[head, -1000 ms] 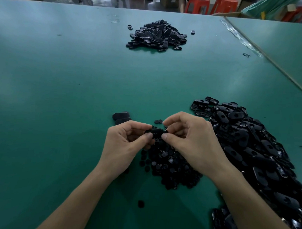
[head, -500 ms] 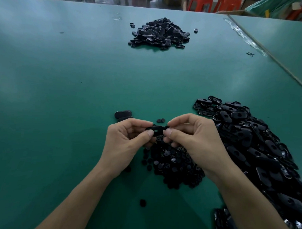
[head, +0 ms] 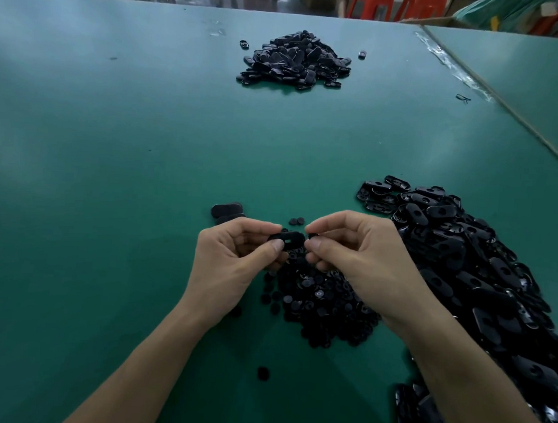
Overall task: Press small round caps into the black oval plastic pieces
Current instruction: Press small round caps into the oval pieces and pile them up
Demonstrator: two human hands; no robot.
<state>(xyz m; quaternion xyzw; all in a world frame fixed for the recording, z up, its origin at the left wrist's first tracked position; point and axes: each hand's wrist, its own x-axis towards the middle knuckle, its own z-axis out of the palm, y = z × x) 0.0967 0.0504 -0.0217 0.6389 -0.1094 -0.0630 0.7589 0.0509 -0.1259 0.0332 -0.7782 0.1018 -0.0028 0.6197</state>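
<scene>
Left hand [head: 234,266]: pinches oval piece [head: 290,238] above cap heap [head: 318,304].
Right hand [head: 361,261]: pinches small cap [head: 313,235] (mostly hidden) just beside the piece's right end.
Surface [head: 146,175]: green; oval pile [head: 459,255] at right.

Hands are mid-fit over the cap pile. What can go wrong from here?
The left hand pinches the oval piece by one end only; pressing may tilt it, seating the cap crooked. The right hand holds the cap at its fingertips over the cap pile; dropped, it is lost among the rest.
</scene>
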